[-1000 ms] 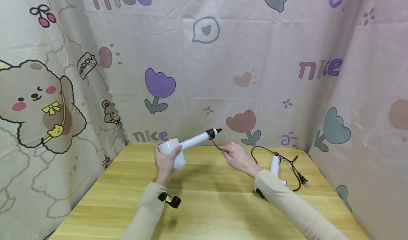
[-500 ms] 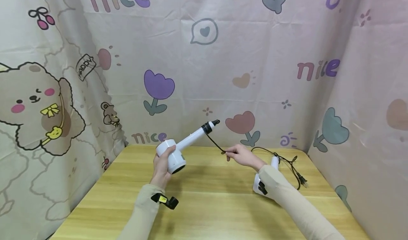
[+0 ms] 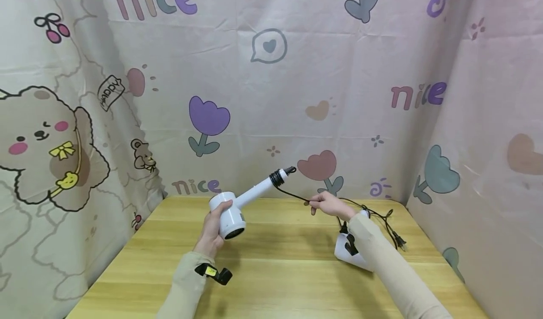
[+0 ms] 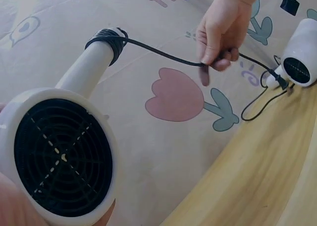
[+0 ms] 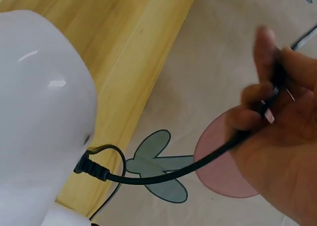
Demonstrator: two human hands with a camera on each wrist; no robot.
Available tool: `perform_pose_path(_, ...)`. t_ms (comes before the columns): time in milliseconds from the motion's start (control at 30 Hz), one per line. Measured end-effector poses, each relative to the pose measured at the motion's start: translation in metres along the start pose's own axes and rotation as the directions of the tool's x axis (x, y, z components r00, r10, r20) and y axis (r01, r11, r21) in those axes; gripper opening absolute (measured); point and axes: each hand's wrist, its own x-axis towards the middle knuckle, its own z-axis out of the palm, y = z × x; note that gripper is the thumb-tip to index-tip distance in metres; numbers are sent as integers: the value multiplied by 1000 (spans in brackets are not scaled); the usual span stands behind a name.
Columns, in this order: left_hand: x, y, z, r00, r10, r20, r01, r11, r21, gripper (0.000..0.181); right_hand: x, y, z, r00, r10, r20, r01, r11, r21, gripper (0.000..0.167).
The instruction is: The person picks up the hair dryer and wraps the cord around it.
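My left hand (image 3: 210,232) grips a white hair dryer (image 3: 231,217) by its barrel, above the table. The dryer's handle slants up to the right, with black cord (image 3: 276,177) coiled round its end. In the left wrist view, the round black grille (image 4: 63,156) faces the camera. My right hand (image 3: 333,205) pinches the stretched cord between thumb and fingers. Beyond that hand the cord hangs down to a black plug (image 5: 94,169), whose prongs I cannot make out, close to a second white hair dryer (image 5: 44,112) in the right wrist view.
The second hair dryer lies on the wooden table (image 3: 271,281) at the right, partly hidden by my right sleeve (image 3: 394,267). A looped black cord with a two-prong plug (image 3: 399,241) lies behind it. A printed curtain (image 3: 271,97) encloses the back and sides.
My right hand has moved slightly right, drawing out a longer stretch of cord. The held dryer has tilted, bringing its dark grille end into sight, and a plug now hangs below the right hand.
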Motion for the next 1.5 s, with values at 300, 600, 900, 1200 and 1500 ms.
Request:
perform_pose_path(300, 2, -4, -3, 998, -34, 58, 31, 999, 44, 60, 1, 0, -4, 989, 107, -101, -123, 977, -176, 23)
perform_pose_path(600, 5, -14, -8, 969, -76, 237, 32, 982, 185, 62, 7, -15, -13, 934, 40, -356, -153, 944, -294, 45)
perform_pose_path(900, 4, -20, -10, 943, -113, 312, 28, 964, 266, 61, 7, -29, -12, 880, -113, -461, -69, 931, -359, 21)
perform_pose_path(1200, 2, -15, -6, 937, -92, 338, 38, 985, 166, 58, 5, -21, 0, 949, 8, -317, -118, 937, -329, 25)
perform_pose_path(1500, 0, -11, 3, 982, 35, 185, -41, 999, 28, 45, 1, -15, 15, 987, 159, 9, -152, 956, -249, 25)
